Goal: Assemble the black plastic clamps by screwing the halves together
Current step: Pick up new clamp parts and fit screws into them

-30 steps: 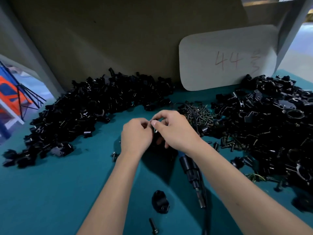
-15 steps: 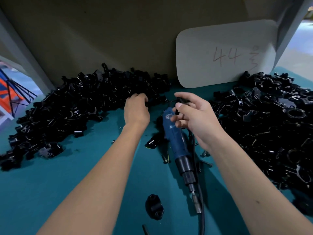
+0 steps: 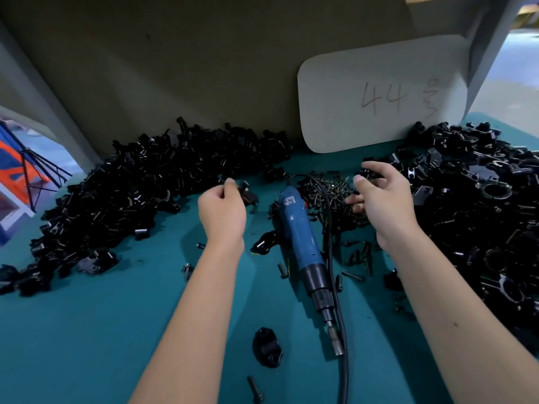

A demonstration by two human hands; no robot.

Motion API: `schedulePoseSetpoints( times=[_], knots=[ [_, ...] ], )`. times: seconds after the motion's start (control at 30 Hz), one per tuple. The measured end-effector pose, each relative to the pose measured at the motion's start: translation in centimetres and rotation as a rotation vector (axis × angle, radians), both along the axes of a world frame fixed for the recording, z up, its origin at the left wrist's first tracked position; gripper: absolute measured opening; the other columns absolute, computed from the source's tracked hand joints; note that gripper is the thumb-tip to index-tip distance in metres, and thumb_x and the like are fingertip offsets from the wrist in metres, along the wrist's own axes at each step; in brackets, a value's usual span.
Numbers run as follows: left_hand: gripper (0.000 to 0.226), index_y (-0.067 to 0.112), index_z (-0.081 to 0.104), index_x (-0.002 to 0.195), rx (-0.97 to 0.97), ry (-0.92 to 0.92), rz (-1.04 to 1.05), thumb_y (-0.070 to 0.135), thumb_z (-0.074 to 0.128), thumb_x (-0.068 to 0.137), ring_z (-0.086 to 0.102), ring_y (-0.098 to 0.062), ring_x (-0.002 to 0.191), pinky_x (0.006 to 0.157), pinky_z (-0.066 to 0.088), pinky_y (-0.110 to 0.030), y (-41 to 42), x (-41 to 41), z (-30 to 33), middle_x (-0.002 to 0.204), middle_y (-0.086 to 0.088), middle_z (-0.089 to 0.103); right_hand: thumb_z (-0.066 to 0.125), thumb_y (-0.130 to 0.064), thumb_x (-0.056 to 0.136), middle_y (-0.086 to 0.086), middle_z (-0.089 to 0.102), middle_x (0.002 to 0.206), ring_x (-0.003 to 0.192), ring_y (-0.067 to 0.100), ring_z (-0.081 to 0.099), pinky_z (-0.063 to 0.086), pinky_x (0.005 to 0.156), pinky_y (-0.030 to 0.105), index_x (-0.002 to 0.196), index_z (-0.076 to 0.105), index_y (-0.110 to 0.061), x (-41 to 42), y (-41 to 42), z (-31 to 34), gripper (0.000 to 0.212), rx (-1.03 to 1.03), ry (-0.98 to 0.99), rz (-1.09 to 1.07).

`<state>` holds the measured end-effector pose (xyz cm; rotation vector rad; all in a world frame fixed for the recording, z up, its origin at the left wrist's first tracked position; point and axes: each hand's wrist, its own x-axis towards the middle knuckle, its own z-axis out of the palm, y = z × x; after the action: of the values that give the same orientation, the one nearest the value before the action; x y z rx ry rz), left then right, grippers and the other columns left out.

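left hand (image 3: 223,209) pinching a clamp half (image 3: 247,194) by the far-left pile (image 3: 140,196) | right hand (image 3: 382,196) hovering loose-fingered, holding nothing, over the screws (image 3: 329,191) | screwdriver (image 3: 303,243) lying between them | risk: probably fumbling tiny screws, cord snagging

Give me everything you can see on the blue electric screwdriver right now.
The blue electric screwdriver lies flat on the teal table between both forearms, untouched. Blue plastic-looking body with a small label, black collar, metal bit end pointing toward the person. Its black cord loops from the far end and runs alongside. Loose screws lie around it.
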<state>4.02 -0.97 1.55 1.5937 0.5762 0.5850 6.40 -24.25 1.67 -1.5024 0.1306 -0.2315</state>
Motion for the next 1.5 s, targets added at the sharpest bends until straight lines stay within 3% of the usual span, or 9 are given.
schedulePoseSetpoints(
  times=[0.13,0.23,0.33,0.67,0.93,1.07,1.27,1.43,1.5],
  knots=[
    [0.039,0.019,0.05,0.082,-0.596,-0.048,-0.006,0.051,0.058,0.101,0.045,-0.013,0.045,0.042,0.031,-0.02,-0.4,-2.9,0.7,0.056,0.005,0.057,0.065,-0.005,0.1,0.012,0.062,0.109,0.066,0.015,0.067,0.052,0.058,0.023,0.129,0.057,-0.016,-0.6,1.1,0.6,0.032,0.044,-0.047,0.15],
    [0.058,0.015,0.052,0.074,-0.831,-0.076,-0.162,0.067,0.05,0.098,0.056,-0.019,0.053,0.043,0.04,-0.021,-0.2,-4.7,0.5,0.066,-0.004,0.057,0.069,-0.004,0.097,0.015,0.067,0.101,0.068,0.021,0.067,0.051,0.059,0.027,0.125,0.063,-0.014,-1.5,2.7,1.0,0.031,0.051,-0.091,0.334],
    [0.076,0.013,0.047,0.06,-0.942,-0.108,-0.398,0.076,0.03,0.099,0.042,-0.016,0.047,0.036,0.026,-0.018,0.0,-5.9,-0.1,0.065,-0.005,0.05,0.071,-0.001,0.095,0.011,0.067,0.091,0.066,0.024,0.066,0.05,0.057,0.027,0.122,0.065,-0.012,-2.5,4.2,1.1,0.03,0.041,-0.143,0.505],
    [0.085,0.013,0.047,0.072,-0.647,-0.137,-0.562,0.086,0.01,0.092,0.033,-0.019,0.051,0.05,0.024,-0.029,-0.3,-6.4,-0.7,0.059,-0.005,0.038,0.074,0.004,0.087,-0.002,0.061,0.101,0.075,0.039,0.061,0.055,0.07,0.036,0.124,0.073,-0.027,-3.5,5.2,1.1,0.048,-0.072,-0.281,0.785],
    [0.068,0.017,0.045,0.092,-0.675,-0.072,-0.406,0.083,0.054,0.082,0.03,-0.013,0.045,0.04,0.024,-0.023,-0.8,-5.6,-0.8,0.069,-0.003,0.051,0.08,0.007,0.083,0.002,0.068,0.109,0.078,0.014,0.069,0.058,0.068,0.029,0.125,0.073,-0.026,-2.9,4.4,0.6,0.055,-0.186,-0.306,0.679],
    [0.063,0.015,0.044,0.09,-0.384,0.014,-0.202,0.078,0.048,0.09,0.031,-0.014,0.038,0.037,0.023,-0.022,-1.3,-5.2,-1.5,0.064,-0.002,0.038,0.084,0.002,0.082,-0.003,0.075,0.11,0.075,0.022,0.074,0.061,0.068,0.032,0.11,0.079,-0.028,-2.5,4.3,0.0,0.041,-0.272,-0.279,0.658],
    [0.072,0.013,0.07,0.085,-0.267,-0.068,-0.168,0.081,0.045,0.082,0.053,-0.011,0.044,0.041,0.042,-0.02,-1.3,-5.4,-1.7,0.069,0.004,0.072,0.085,-0.007,0.084,0.005,0.079,0.098,0.072,0.034,0.074,0.063,0.068,0.039,0.105,0.078,-0.026,-2.2,4.3,-0.5,0.029,-0.193,-0.247,0.578],
    [0.022,0.017,0.075,0.11,-0.228,0.002,-0.29,0.026,0.08,0.09,0.065,-0.013,0.075,0.071,0.054,-0.023,-0.4,-5.3,-2.1,0.1,0.002,0.075,0.079,0.0,0.088,0.005,0.077,0.091,0.08,0.027,0.076,0.061,0.063,0.031,0.107,0.076,-0.016,-1.7,3.7,-0.3,0.025,-0.033,-0.222,0.461],
    [0.034,0.016,0.071,0.121,-0.231,0.018,-0.317,0.002,0.076,0.09,0.072,-0.015,0.09,0.087,0.058,-0.028,-0.4,-5.4,-2.2,0.114,-0.007,0.075,0.077,0.001,0.089,0.001,0.076,0.085,0.078,0.023,0.075,0.06,0.062,0.03,0.109,0.074,-0.011,-1.6,3.4,-0.2,0.024,0.013,-0.21,0.424]
  ],
)
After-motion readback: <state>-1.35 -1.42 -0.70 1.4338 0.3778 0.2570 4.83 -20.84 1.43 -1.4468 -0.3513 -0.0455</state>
